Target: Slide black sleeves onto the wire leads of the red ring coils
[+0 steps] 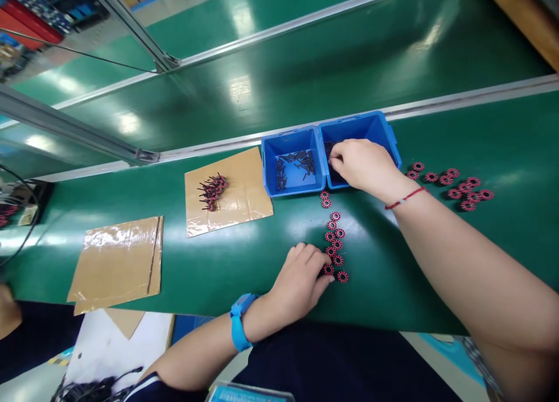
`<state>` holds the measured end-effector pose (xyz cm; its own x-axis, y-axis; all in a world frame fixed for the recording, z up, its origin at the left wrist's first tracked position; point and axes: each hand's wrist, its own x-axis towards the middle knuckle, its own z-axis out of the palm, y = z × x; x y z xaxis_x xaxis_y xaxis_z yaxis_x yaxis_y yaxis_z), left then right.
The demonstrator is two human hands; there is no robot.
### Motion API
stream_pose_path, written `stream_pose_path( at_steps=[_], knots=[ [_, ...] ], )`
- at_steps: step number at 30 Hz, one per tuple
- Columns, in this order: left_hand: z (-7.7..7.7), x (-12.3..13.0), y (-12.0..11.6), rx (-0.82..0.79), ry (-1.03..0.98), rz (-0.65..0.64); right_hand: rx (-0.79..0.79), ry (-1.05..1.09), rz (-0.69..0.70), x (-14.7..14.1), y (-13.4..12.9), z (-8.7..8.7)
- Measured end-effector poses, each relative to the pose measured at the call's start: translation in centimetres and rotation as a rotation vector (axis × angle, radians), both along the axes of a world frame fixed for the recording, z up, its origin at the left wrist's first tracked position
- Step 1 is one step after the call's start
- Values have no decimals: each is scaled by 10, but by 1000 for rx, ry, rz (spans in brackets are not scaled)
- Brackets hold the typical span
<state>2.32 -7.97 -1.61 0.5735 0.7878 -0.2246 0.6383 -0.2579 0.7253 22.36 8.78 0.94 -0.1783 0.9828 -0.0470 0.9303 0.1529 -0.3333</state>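
Observation:
My left hand (301, 279) rests low over the green bench, thumb and index finger closed around a small red toothed ring (328, 270). Beside it a second ring (343, 277) lies just to the right, and a column of similar rings (335, 244) runs up toward the bins. My right hand (360, 160) dips into the right blue bin (362, 125), fingertips pinched together near its left wall; what they hold, if anything, is hidden. In the left blue bin (290, 189) lie many short black sticks (301, 160).
On a cardboard sheet (244, 204) stands a cluster of rings with black sticks (212, 190). More cardboard (117, 262) lies farther left. Loose rings (469, 192) sit right of the bins. A metal rail (209, 148) runs behind. Part of another person's arm (39, 332) shows at far left.

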Motion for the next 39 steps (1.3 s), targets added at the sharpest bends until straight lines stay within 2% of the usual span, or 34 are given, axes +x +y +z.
stream_pose_path(
  at_steps=[3,6,8,9,12,16,21,29,39],
  knots=[
    [11,-6,15,-325,-373,221,52,200,-53,3,-4,3],
    [24,-7,33,-588,-757,404,13,686,-147,7,-20,16],
    [31,-6,45,-642,-891,448,-63,989,-170,7,-38,26],
    [34,-5,49,-657,-928,458,-82,1075,-156,6,-48,31],
    [38,-4,58,-705,-1011,462,-127,1198,-151,0,-77,35],
    [35,-10,59,-749,-1072,451,-81,1283,-224,-13,-100,22],
    [26,-17,53,-700,-1059,447,-48,1247,-193,-26,-110,9],
    [26,-19,52,-664,-1053,405,-69,1201,-167,-29,-120,12],
    [25,-19,53,-661,-1046,386,29,1169,-163,-30,-123,10]
  ],
)
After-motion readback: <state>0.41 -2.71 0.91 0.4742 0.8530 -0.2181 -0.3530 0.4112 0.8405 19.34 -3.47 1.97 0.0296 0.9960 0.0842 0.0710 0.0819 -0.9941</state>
